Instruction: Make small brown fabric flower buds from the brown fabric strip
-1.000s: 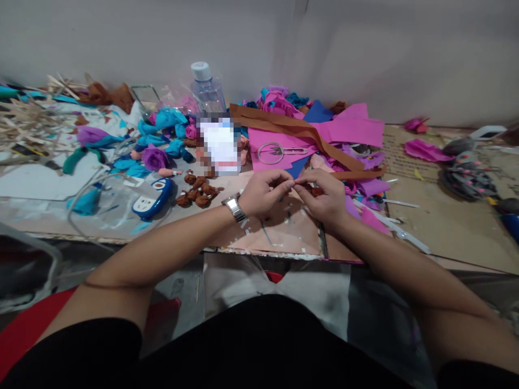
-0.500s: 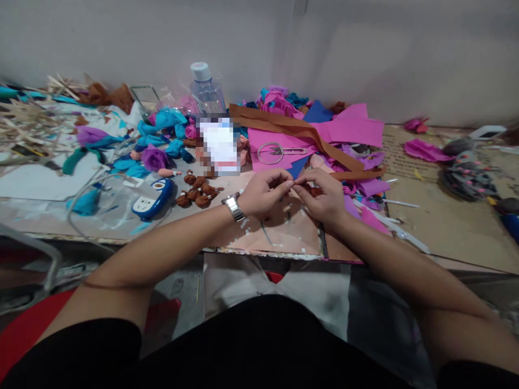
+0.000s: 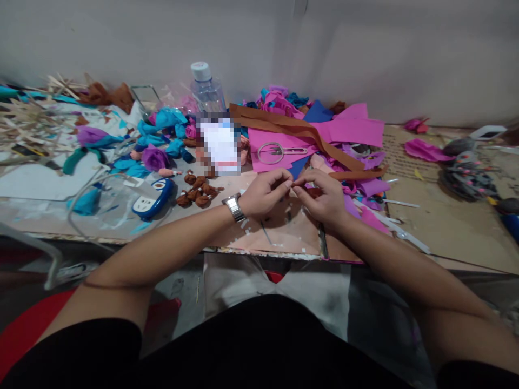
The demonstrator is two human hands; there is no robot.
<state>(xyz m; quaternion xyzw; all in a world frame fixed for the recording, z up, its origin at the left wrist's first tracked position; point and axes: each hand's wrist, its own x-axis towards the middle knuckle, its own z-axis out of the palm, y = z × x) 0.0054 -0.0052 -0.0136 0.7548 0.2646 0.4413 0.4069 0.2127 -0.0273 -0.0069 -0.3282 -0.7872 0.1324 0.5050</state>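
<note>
- A brown piece [image 3: 314, 192] sits in my right hand [image 3: 326, 197], whose grip pinches it over the bench [image 3: 284, 237].
- My left hand [image 3: 263, 195] has its grip pressed together just beside (from over here, anything between is too small to tell).
- Farther out, I see brown bundles [image 3: 197, 190], then snips [image 3: 276, 151] on pink paper [image 3: 352, 132].

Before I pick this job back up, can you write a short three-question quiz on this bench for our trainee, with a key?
1. True or false: the left hand and right hand are close together.
2. Multiple choice: what colour is the paper right under the scissors?
A) white
B) pink
C) green
3. Fill in the missing word: the cap on the bottle is ____.

Key: 1. True. 2. B, pink. 3. White.
</note>
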